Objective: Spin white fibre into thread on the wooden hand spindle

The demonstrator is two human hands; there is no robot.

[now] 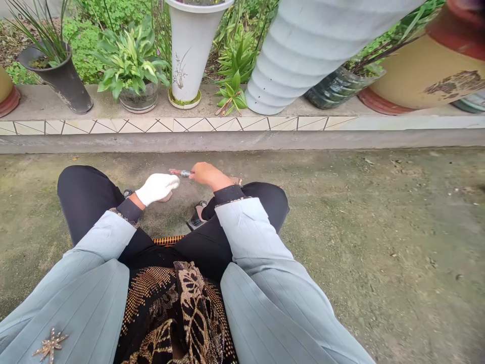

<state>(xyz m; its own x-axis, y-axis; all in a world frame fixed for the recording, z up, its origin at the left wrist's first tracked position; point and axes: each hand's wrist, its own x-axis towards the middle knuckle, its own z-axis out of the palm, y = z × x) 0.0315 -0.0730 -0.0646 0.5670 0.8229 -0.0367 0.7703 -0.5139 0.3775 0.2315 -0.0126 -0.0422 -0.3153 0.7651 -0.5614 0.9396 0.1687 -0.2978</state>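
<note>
My right hand (206, 173) is bare and closed around a slim stick-like tool. A silvery, wire-like wrapped collar (185, 173) and a reddish-brown end (175, 172) of it stick out to the left. Past the wrist, a pale brown bit shows, perhaps its other end. My left hand (156, 188) wears a white glove, with its fingers curled together just below and left of the brown end. Whether the glove touches the tool, or holds anything, I cannot make out. Both hands are in front of my bent knees, low over the concrete ground (359, 227).
Ahead runs a low ledge with a tiled edge (151, 125). On it stand a black pot (64, 81), a leafy plant (131, 63), a tall white pot (193, 55), a big ribbed pot (299, 55) and a tan pot (428, 65). A shoe (197, 215) shows below my hands.
</note>
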